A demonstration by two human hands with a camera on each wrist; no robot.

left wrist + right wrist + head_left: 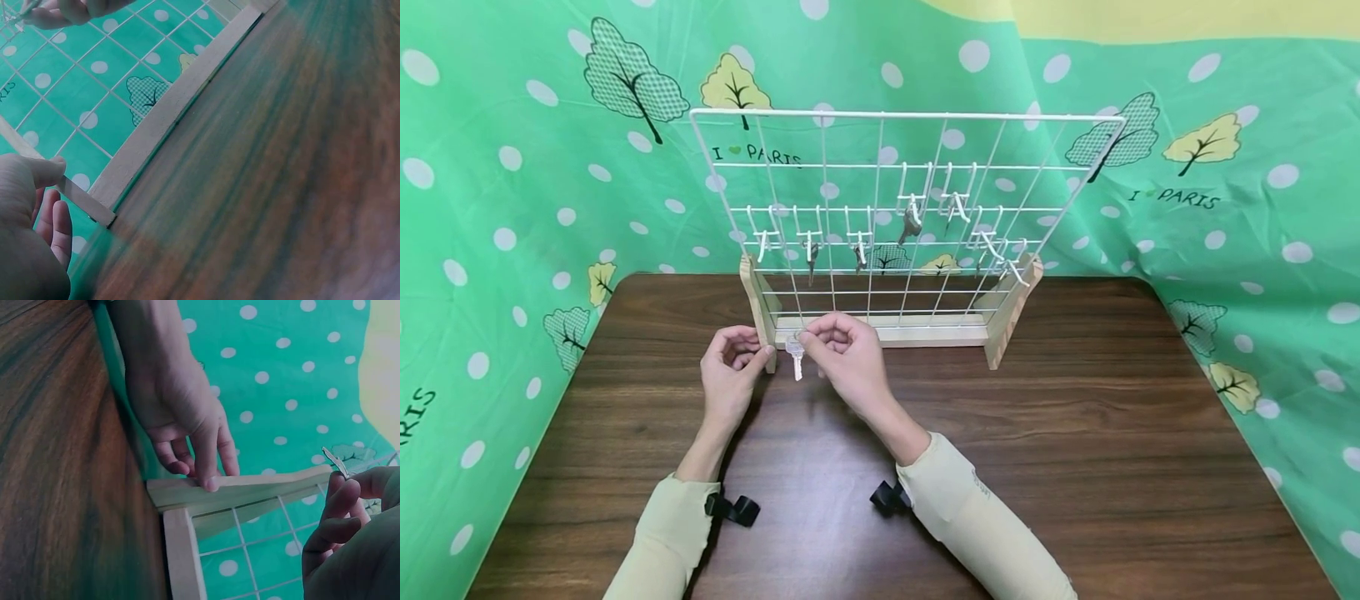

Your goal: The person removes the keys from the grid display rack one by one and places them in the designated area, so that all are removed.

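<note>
My right hand pinches a silver key between thumb and fingertips, low in front of the white wire grid rack. The key's blade points down in the head view; in the right wrist view the key stands out past the fingertips. At the rack's left end, my left hand holds the wooden side support, with the thumb on its front edge and the fingers on its outer side. White hooks hang on the grid, and dark keys dangle from some of them.
The rack's wooden base bar joins the left support to the right support. Everything stands on a dark wood-grain table. Behind it hangs a green dotted cloth printed with trees.
</note>
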